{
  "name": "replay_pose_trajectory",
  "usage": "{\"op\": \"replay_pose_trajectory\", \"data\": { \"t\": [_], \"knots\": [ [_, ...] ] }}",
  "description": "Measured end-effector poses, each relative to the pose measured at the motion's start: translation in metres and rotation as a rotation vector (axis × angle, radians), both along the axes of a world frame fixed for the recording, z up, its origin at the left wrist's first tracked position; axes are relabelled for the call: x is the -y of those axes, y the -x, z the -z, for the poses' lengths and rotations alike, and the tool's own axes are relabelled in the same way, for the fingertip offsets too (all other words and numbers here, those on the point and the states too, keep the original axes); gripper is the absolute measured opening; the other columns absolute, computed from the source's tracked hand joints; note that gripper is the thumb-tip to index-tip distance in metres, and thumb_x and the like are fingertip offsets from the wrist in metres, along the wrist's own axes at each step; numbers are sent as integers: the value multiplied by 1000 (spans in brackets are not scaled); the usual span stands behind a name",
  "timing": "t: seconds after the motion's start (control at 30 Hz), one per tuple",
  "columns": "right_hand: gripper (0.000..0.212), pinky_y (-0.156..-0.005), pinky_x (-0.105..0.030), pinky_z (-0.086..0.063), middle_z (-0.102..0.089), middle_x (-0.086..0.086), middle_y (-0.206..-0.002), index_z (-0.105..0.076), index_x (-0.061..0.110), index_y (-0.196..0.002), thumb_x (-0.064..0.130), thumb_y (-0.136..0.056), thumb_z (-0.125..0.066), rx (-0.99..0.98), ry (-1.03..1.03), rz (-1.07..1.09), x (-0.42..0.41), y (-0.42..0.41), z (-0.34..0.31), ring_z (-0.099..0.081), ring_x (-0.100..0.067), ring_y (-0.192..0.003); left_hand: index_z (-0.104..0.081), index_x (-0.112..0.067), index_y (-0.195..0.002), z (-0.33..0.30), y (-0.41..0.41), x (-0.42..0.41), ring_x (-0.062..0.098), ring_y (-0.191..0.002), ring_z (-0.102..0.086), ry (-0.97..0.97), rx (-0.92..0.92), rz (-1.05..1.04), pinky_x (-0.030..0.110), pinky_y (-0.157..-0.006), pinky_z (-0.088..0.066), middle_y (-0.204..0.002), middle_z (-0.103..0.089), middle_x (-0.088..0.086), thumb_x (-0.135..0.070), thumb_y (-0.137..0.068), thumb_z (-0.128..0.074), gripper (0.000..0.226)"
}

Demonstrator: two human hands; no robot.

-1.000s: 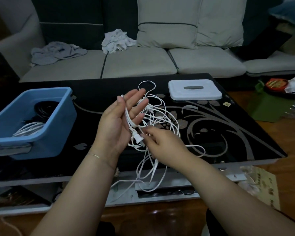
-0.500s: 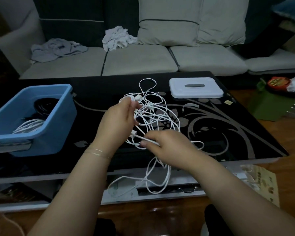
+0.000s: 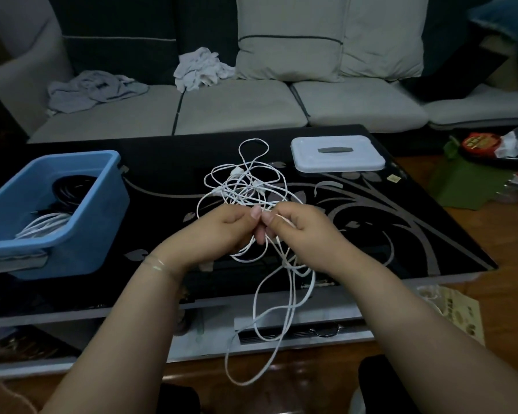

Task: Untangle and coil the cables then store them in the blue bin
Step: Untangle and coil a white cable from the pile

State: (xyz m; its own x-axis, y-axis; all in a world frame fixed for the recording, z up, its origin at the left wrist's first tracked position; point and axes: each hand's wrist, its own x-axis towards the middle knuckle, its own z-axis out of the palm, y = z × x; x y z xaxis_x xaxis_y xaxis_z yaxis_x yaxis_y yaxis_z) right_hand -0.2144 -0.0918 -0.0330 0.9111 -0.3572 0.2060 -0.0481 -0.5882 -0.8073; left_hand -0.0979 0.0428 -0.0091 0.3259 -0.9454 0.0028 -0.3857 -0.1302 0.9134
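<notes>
A tangle of white cables (image 3: 245, 186) lies partly on the black table, with long loops hanging over the near edge. My left hand (image 3: 222, 231) and my right hand (image 3: 299, 231) meet above the table's front, thumbs almost touching, each pinching strands of the tangle. The blue bin (image 3: 72, 234) stands at the table's left. It holds a coiled black cable (image 3: 72, 189) and a coiled white cable (image 3: 45, 225).
A white lid (image 3: 337, 153) lies at the back right of the black glass table (image 3: 401, 234). A sofa with crumpled cloths (image 3: 96, 89) runs behind. Green paper and packets (image 3: 479, 162) lie on the floor at the right.
My left hand, open with the cable lying over it a second ago, has curled onto the strands and dropped lower. My right hand has moved up to meet it.
</notes>
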Motion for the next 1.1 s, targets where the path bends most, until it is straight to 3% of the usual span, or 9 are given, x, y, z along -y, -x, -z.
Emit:
{"op": "replay_pose_trajectory", "data": {
  "t": [0.13,0.2,0.27,0.37,0.47,0.67,0.8,0.9,1.1],
  "knots": [
    [41,-48,-22,-32,-39,10,-45,-47,12,-62,42,-84,-65,102,-208,80,6,0,-5,-35,-4,-44,-49,-13,-65,0,2,-2,11,-41,-40,21,-181,12,15,-44,-35,-47,-31,-3,-45,-99,-37,49],
    [45,-38,-23,-21,-33,6,-41,-46,12,-65,50,-83,-63,107,-346,53,5,-2,-3,-27,-9,-36,-49,-19,-59,1,6,1,17,-43,-52,87,-313,9,21,-53,-45,-45,-28,-4,-43,-96,-37,45],
    [42,-38,-27,-13,-28,1,-39,-46,12,-68,47,-91,-54,132,-472,6,1,-5,0,-22,-13,-32,-49,-20,-59,2,12,5,13,-35,-44,168,-556,-6,23,-49,-46,-43,-24,-6,-42,-97,-39,45],
    [32,-35,-25,-16,-29,4,-37,-52,12,-82,32,-102,-37,149,-487,-1,-7,-10,3,-24,-10,-29,-60,-13,-72,3,17,11,0,-27,-22,286,-986,6,15,-32,-29,-41,-29,-9,-42,-94,-36,44],
    [33,-41,-21,-31,-40,10,-42,-56,11,-93,32,-104,-33,103,-354,88,-10,-14,11,-37,-4,-36,-69,-7,-89,6,18,16,2,-32,-19,389,-1218,106,11,-31,-23,-50,-39,-8,-36,-92,-43,40],
    [28,-73,-45,-48,-57,-2,-76,-46,21,-91,41,-101,-29,-71,51,80,-22,-9,14,-56,-24,-73,-60,-3,-104,3,18,20,3,-27,-30,490,-1208,-152,9,-29,-18,-56,-51,-7,-26,-90,-39,35],
    [25,-69,-41,-46,-59,-10,-81,-43,18,-92,37,-102,-31,-205,205,17,-31,-6,10,-56,-33,-78,-56,-2,-110,2,13,19,3,-29,-31,557,-1179,-275,8,-30,-23,-88,-73,1,-28,-102,-27,39],
    [23,-55,-34,-33,-53,0,-72,-46,17,-96,35,-102,-33,-277,358,-83,-38,-1,9,-49,-27,-70,-54,-4,-116,-2,5,16,1,-39,-45,595,-1078,-381,8,-37,-35,-105,-73,2,-29,-105,-24,41],
    [19,-57,-34,-28,-37,8,-63,-44,21,-94,35,-102,-35,-241,449,-103,-39,1,6,-42,-21,-67,-53,-6,-120,-2,4,11,12,-68,-69,495,-569,-482,21,-57,-54,-111,-72,3,-30,-106,-27,39]
  ]
}}
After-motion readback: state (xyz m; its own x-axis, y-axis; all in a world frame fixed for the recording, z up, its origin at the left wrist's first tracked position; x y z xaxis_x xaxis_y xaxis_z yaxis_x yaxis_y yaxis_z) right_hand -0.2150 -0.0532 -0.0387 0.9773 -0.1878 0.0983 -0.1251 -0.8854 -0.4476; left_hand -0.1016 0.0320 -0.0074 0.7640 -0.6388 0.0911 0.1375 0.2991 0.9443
